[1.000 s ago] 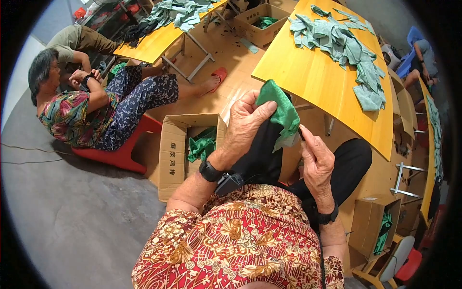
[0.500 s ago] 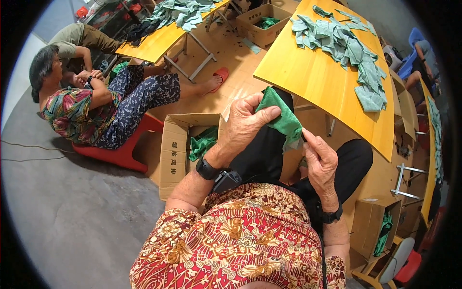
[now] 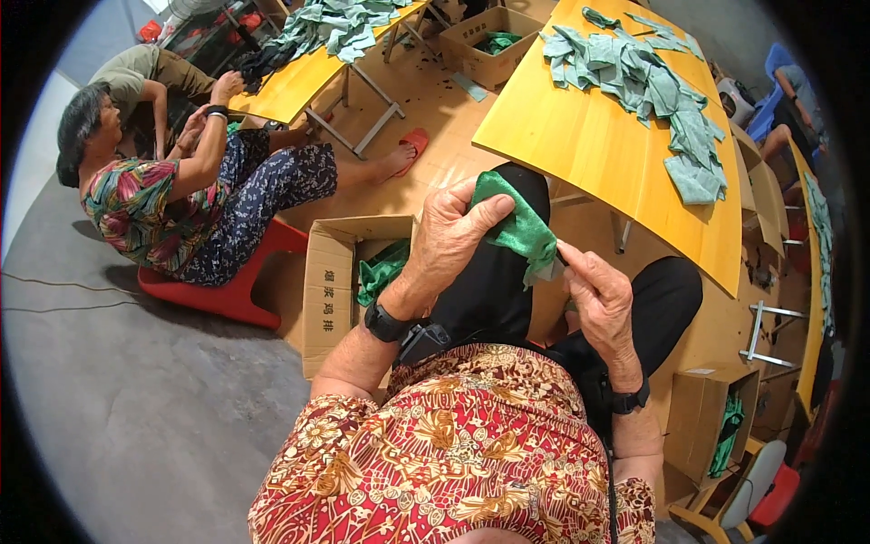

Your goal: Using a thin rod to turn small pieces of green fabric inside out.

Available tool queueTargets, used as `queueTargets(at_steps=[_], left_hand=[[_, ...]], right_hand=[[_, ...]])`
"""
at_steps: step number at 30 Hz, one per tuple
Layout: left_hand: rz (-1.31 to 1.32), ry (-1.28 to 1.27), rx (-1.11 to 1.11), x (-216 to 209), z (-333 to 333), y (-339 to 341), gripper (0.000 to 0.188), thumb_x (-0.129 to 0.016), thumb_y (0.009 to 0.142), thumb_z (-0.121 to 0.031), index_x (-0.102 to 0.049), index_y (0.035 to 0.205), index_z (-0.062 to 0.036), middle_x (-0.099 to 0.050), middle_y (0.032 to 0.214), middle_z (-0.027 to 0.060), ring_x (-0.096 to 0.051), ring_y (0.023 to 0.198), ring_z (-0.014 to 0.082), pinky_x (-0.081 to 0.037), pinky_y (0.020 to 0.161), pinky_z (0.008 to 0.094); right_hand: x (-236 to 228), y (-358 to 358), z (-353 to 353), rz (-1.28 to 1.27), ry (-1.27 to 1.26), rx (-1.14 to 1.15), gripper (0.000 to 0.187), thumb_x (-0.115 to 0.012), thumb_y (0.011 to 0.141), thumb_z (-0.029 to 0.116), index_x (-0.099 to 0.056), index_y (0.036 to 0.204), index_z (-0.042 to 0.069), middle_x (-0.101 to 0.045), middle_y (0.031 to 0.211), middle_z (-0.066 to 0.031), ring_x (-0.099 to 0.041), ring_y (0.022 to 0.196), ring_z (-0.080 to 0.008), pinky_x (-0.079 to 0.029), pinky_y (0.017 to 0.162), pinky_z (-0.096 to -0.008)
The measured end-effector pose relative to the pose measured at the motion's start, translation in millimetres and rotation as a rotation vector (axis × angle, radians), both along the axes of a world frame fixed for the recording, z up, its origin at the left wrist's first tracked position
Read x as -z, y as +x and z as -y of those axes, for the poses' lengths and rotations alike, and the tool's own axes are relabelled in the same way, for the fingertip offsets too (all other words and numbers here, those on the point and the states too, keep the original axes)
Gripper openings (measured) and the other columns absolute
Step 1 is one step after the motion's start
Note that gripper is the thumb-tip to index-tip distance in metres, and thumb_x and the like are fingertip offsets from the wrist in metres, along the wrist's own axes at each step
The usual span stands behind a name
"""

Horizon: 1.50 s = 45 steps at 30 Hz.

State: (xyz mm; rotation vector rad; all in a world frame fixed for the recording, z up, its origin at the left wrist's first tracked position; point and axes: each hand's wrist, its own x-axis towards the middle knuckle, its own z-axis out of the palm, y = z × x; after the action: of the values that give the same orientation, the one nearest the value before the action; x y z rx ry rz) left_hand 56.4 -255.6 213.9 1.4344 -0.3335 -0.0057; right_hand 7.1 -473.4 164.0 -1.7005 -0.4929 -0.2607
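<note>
My left hand (image 3: 450, 234) grips a small shiny green cloth piece (image 3: 518, 225) above my lap, its thumb pressed flat over the top. A paler grey-green bit shows at the cloth's lower right corner. Close by that corner is my right hand (image 3: 599, 304), fingers closed in a pinch. Something thin and dark just shows at its index fingertip, too small to name. Below my left forearm, a cardboard box (image 3: 328, 299) holds more green cloth (image 3: 382, 270).
A yellow table (image 3: 535, 127) with a pile of pale green cloth pieces (image 3: 639, 82) stands ahead to the right. Leftward, another person (image 3: 195, 204) sits on a red stool (image 3: 213, 295) by a second table (image 3: 299, 86). More boxes stand at right (image 3: 693, 422) and far (image 3: 471, 54).
The cloth has tilted and its lower corner has curled down. My right hand has drawn slightly down and away from it. The seated person's hands have lifted toward the table.
</note>
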Motion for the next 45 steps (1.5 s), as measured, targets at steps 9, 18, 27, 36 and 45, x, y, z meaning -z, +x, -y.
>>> queueTargets(at_steps=[9,18,27,36,45], left_hand=[[0.009,0.037,-0.066,8.1,-3.6,-5.0,0.020,-0.064,0.096,-0.021,-0.069,0.097,-0.0022,-0.067,0.084,-0.0025,-0.060,0.076,0.0039,-0.048,0.069,0.0211],[0.034,-0.054,-0.163,-0.3,-15.8,12.2,0.019,-0.063,0.097,-0.018,-0.068,0.098,0.0001,-0.067,0.085,-0.0010,-0.060,0.076,0.0048,-0.050,0.068,0.0212],[0.180,-0.029,-0.223,-28.5,-9.2,27.2,0.014,-0.062,0.097,-0.016,-0.066,0.097,-0.0031,-0.069,0.083,0.0023,-0.064,0.067,0.0080,-0.052,0.060,0.0223],[0.096,0.044,-0.088,-33.7,0.2,30.9,0.016,-0.059,0.098,-0.017,-0.064,0.099,-0.0013,-0.067,0.082,0.0010,-0.064,0.071,0.0067,-0.054,0.061,0.0210],[0.058,0.332,0.130,-35.2,25.6,31.4,0.022,-0.059,0.099,-0.019,-0.063,0.108,0.0001,-0.068,0.091,0.0019,-0.062,0.075,0.0072,-0.052,0.069,0.0227]], right_hand=[[-2.4,-6.4,-7.9,-0.019,-0.040,0.098,0.030,-0.059,0.089,-0.004,-0.067,0.117,0.001,-0.058,0.077,-0.0071,-0.053,0.067,-0.0129,-0.043,0.061,-0.0250],[21.5,-4.7,28.0,-0.415,-0.023,0.127,0.008,-0.068,0.086,0.006,-0.063,0.084,0.000,-0.059,0.071,0.0032,-0.053,0.066,-0.0033,-0.044,0.059,-0.0210],[9.9,16.6,20.4,-0.223,-0.099,0.199,0.012,-0.066,0.085,0.009,-0.062,0.083,-0.002,-0.054,0.067,-0.0019,-0.049,0.061,-0.0073,-0.042,0.057,-0.0250],[-13.5,28.9,4.8,-0.162,0.065,0.236,0.017,-0.071,0.084,0.013,-0.065,0.088,-0.001,-0.055,0.072,0.0006,-0.049,0.066,-0.0065,-0.040,0.059,-0.0231],[-35.2,74.7,-5.4,-0.270,0.168,-0.115,0.024,-0.071,0.086,0.011,-0.066,0.107,0.001,-0.058,0.077,0.0053,-0.050,0.068,-0.0050,-0.043,0.063,-0.0210]])
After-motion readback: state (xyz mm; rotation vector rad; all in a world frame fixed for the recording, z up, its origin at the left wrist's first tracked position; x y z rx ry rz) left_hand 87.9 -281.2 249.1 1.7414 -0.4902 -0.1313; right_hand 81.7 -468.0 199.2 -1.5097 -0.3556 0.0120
